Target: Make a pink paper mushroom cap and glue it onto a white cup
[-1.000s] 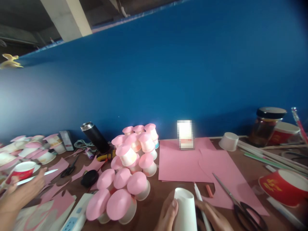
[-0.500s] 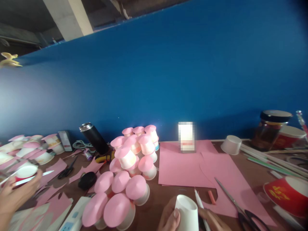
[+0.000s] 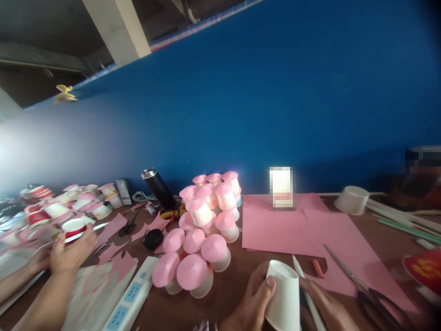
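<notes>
My left hand grips an upside-down white paper cup at the bottom middle, thumb on its side; the cup tilts slightly. My right hand sits just right of the cup, fingers closed around a thin white pen whose tip points away from me. Both hands are low over the brown table, near the edge of a pink paper sheet. A small pink stub lies beside the pen tip.
A pile of pink-topped cups stands left of my hands. Scissors lie on the pink sheet at right. A white power strip, a black flask and a white cup are around. A co-worker's hands hold a red-and-white cup at left.
The view has swung, so everything sits further right. The white cup in my left hand has tilted a little. The co-worker's hands have moved in from the left edge.
</notes>
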A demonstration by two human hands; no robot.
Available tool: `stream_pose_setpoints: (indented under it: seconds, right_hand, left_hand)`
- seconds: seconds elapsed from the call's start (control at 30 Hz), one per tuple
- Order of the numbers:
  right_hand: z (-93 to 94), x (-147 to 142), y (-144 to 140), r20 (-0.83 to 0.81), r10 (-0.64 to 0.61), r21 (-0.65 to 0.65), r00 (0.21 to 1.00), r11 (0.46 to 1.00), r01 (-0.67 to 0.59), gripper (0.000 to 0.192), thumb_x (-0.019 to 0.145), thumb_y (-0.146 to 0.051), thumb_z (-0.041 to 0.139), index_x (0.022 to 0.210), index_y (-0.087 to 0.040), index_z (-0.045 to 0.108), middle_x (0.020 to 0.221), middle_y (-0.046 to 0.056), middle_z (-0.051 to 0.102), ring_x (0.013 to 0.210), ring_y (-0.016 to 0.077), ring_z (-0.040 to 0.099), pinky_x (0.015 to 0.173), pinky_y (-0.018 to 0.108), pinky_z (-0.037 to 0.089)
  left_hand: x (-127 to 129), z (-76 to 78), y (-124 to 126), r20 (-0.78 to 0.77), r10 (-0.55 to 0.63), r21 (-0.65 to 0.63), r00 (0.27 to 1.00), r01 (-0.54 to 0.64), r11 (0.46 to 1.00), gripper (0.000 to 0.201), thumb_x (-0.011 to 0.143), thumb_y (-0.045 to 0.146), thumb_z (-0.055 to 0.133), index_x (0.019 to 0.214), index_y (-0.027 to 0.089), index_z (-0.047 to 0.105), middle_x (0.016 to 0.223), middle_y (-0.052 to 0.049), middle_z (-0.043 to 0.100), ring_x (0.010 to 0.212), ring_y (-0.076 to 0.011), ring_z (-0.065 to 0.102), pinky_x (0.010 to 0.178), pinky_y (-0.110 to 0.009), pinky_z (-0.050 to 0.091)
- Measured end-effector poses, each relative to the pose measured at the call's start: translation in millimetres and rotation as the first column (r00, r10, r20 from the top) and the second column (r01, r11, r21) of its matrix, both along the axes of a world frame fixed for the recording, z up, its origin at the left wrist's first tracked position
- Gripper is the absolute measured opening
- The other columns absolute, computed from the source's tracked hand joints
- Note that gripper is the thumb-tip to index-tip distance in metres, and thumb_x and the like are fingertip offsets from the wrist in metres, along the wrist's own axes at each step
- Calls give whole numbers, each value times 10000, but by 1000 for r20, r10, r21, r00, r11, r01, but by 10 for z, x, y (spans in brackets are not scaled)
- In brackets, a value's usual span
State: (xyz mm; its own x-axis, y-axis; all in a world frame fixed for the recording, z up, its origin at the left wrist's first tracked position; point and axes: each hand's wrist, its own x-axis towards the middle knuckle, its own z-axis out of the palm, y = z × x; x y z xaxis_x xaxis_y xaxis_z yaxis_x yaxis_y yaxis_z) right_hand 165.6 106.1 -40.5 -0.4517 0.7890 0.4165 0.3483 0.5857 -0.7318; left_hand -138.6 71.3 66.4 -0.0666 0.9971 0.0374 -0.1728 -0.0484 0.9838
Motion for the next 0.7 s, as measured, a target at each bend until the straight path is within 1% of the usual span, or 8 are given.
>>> stream_pose_setpoints:
  seconds: [0.07, 0.1, 0.17, 0.27, 0.4, 0.53, 0.63, 0.7]
  right_hand:
    - [61, -29, -41, 7, -10, 2, 1000, 1000, 10, 419, 793, -273, 567, 1207, -228, 525, 1075, 130, 662, 957, 286, 653, 775, 331, 555]
    - [82, -41, -61, 22, -33, -29, 999, 999, 33, 413, 808, -236, 542, 1219, -219, 506, 1107, 136, 644, 1001, 279, 633, 811, 340, 539]
    - [114, -58, -94, 28, -58, -46, 998, 997, 59, 407, 822, -198, 515, 1228, -197, 479, 1145, 147, 619, 1052, 267, 603, 848, 347, 517]
    - [148, -66, -118, 11, -82, -89, 997, 993, 83, 375, 829, -189, 510, 1203, -173, 481, 1129, 146, 622, 1016, 247, 616, 822, 327, 520]
    - [157, -53, -96, -39, -120, -105, 992, 988, 116, 326, 859, -178, 461, 1184, -175, 483, 1047, 116, 654, 889, 209, 650, 766, 298, 524]
    - [159, -37, -61, -44, -144, -53, 989, 989, 141, 309, 854, -154, 442, 1154, -181, 511, 1023, 102, 656, 858, 201, 650, 771, 309, 515]
    - [189, -32, -60, -57, -145, -64, 988, 988, 141, 304, 860, -162, 433, 1152, -180, 516, 992, 91, 663, 813, 193, 657, 740, 305, 524]
    - [217, -22, -64, -86, -162, -83, 983, 985, 154, 296, 884, -192, 421, 1165, -183, 513, 996, 89, 662, 801, 187, 655, 728, 300, 528]
  left_hand:
    - [699, -340, 63, -3, -86, -40, 996, 86, 996, 517, 719, 586, 566, 1193, 381, 560, 1109, -44, 662, 1216, -309, 469, 950, -413, 453]
    - [944, -470, 82, -3, -112, -49, 994, 112, 993, 525, 710, 571, 591, 1187, 353, 573, 1132, -59, 651, 1198, -316, 485, 949, -423, 452]
    - [1201, -629, 96, -5, -152, -57, 988, 151, 987, 499, 738, 566, 568, 1153, 292, 608, 1165, -73, 634, 1171, -310, 506, 962, -418, 440]
    - [1212, -673, 92, -32, -200, -36, 979, 199, 979, 500, 802, 552, 494, 1132, 198, 620, 1189, -89, 618, 1152, -286, 514, 979, -387, 414]
    - [1138, -650, 88, -20, -199, -25, 980, 198, 980, 453, 823, 498, 502, 1118, 175, 619, 1209, -82, 606, 1194, -262, 478, 990, -341, 393]
    - [1162, -734, 98, 15, -153, -24, 988, 153, 988, 405, 812, 456, 543, 1087, 174, 637, 1254, -77, 579, 1250, -263, 424, 1028, -331, 351]
    - [1192, -825, 119, 58, -105, -23, 993, 107, 994, 390, 803, 446, 561, 1061, 167, 648, 1231, -76, 596, 1260, -268, 413, 1041, -346, 334]
    - [1222, -864, 153, 106, -33, -60, 994, 40, 997, 387, 777, 441, 597, 1041, 164, 652, 1192, -81, 621, 1244, -273, 431, 1039, -354, 335]
